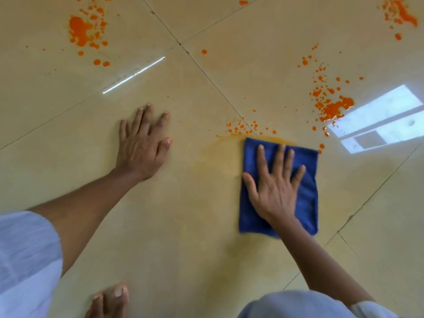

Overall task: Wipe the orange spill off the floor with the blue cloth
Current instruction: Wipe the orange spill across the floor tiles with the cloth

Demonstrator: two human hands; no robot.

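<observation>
**Blue cloth flat under my right palm, at the edge of an orange smear**

The blue cloth [305, 203] lies folded into a rectangle on the tiled floor [183, 226], to the right of centre. My right hand [275, 187] rests flat on top of it, fingers spread and straight, thumb reaching over the cloth's left edge. I am not pinching or gripping the cloth; my open palm simply presses it down.

Right at the cloth's far edge runs a thin orange smear [270, 139], and a faint yellowish film [220, 161] spreads over the tile to the cloth's left. Just beyond the far edge sits a cluster of small orange drops [241, 128], close to a tile joint. Further to the right, near a bright window reflection [378, 120] on the glossy tile, is a bigger orange splash [335, 107] with many specks trailing away above it. Well apart, at the upper left, lies another large orange patch [79, 31] ringed by droplets, and a fourth orange blot [401, 13] shows at the top right corner.

My left hand [142, 150] is planted flat on bare tile, well to the left of the cloth, fingers open and holding nothing. Both arms are bare up to pale sleeves [25, 260] at the bottom edge. My bare toes [112, 299] show at the bottom, between the arms
</observation>
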